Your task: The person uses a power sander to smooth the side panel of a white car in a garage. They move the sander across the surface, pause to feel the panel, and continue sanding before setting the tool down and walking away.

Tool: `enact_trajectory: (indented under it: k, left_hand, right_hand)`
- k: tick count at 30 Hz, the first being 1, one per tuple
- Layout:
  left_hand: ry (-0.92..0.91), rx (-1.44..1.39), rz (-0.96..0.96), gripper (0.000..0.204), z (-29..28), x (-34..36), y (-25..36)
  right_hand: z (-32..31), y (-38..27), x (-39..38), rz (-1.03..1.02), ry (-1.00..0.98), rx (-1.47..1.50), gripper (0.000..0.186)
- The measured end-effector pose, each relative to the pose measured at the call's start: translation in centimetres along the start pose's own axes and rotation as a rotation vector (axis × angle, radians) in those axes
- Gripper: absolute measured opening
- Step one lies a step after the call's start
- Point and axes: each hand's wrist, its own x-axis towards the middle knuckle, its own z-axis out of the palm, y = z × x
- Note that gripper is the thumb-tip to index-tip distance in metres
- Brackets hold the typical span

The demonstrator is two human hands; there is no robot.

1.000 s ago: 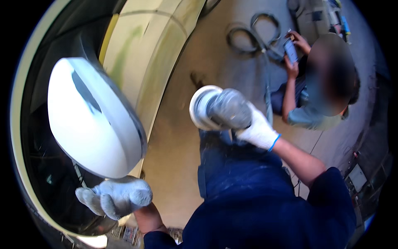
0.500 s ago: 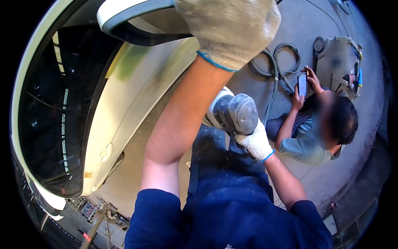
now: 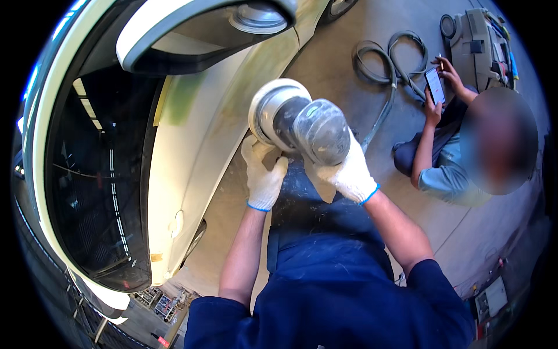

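Observation:
My right hand [image 3: 350, 174], in a white knit glove with a blue cuff, is closed around the grip of a round-padded power sander [image 3: 321, 131]. The sander is held in front of my body, its pale disc [image 3: 281, 107] facing the car's side. My left hand [image 3: 263, 177], gloved the same way, is just below the disc with thumb and fingers apart. Its fingertips come up to the disc's lower rim; whether they touch it cannot be made out. A tan flat piece [image 3: 323, 187] hangs beside my right hand's fingers.
On the left stands a light-coloured car with a side mirror [image 3: 209, 41], dark window [image 3: 104, 186] and door [image 3: 186, 157] with greenish patches. A grey hose [image 3: 381, 81] loops on the floor. At right, a person [image 3: 447, 174] sits holding a phone [image 3: 435, 86], near a grey machine [image 3: 474, 49].
My left hand has come down from beside the mirror to below the sander's disc. The sander in my right hand has risen and moved slightly left, showing more of its disc.

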Motion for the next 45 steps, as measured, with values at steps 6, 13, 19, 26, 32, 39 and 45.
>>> enact_trajectory:
  k: [6, 13, 19, 26, 32, 39, 45]
  left_hand:
    - [-0.325, -0.405, -0.091, 0.067, -4.9, 3.1, -7.5]
    - [-0.563, -0.195, -0.22, 0.022, -10.6, 10.3, -9.2]
    - [-0.633, -0.079, -0.179, 0.028, -15.1, 10.6, -9.2]
    - [-0.601, -0.21, -0.21, 0.031, -15.4, 10.9, -12.1]
    - [-0.585, 0.004, -0.033, 0.038, -16.3, 13.8, -14.3]
    - [-0.631, -0.131, -0.03, 0.053, -16.2, 19.1, -17.8]
    - [-0.543, -0.067, -0.056, 0.053, -17.7, 19.5, -15.9]
  right_hand:
    - [7.3, 0.7, 3.1, 0.021, 0.081, -0.068, 0.051]
    - [18.4, 1.2, 1.9, 0.291, 0.128, 0.551, 0.035]
    - [23.7, 3.0, 0.5, 0.263, 0.269, 0.774, 0.04]
    - [23.8, 1.6, 2.2, 0.334, 0.251, 0.58, 0.025]
    - [26.0, 2.9, 2.6, -0.074, 0.324, 0.577, 0.054]
    - [24.3, 2.7, 4.6, -0.197, 0.342, 0.553, 0.063]
    - [26.7, 2.7, 7.0, -0.246, 0.264, 0.524, 0.083]
